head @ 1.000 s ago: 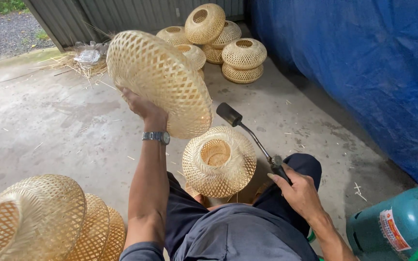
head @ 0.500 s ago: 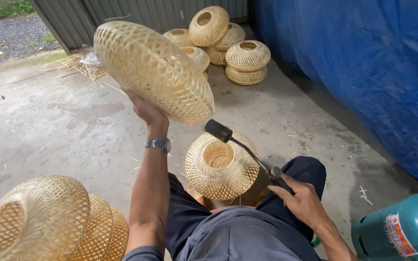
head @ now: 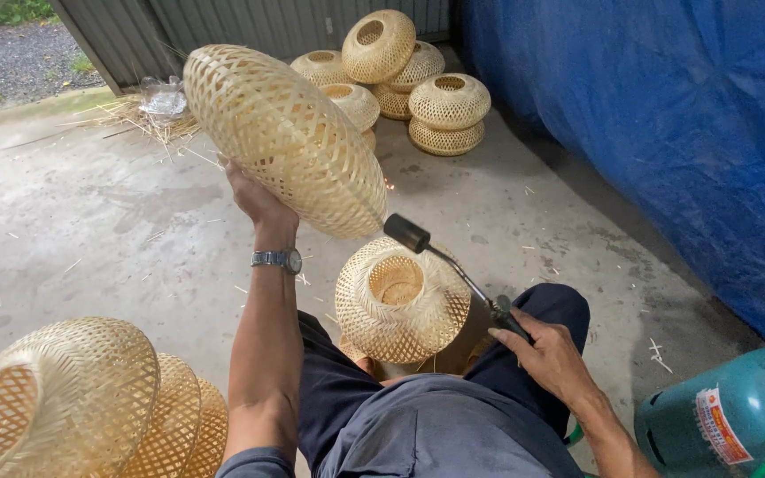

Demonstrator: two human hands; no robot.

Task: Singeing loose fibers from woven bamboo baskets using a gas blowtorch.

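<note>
Both hands grip: left hand (head: 254, 196) lifts a woven shade (head: 285, 137), right hand (head: 549, 354) aims the torch (head: 453, 265) just under its rim; open concrete floor (head: 90, 221) lies leftward

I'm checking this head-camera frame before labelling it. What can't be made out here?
- Left hand: fingers hidden behind the raised woven basket.
- Torch: handle covered by the right hand; any flame too faint to tell.
- Green gas cylinder: cut off by the frame's corner.
- Basket stack: cut off by the bottom edge.
</note>
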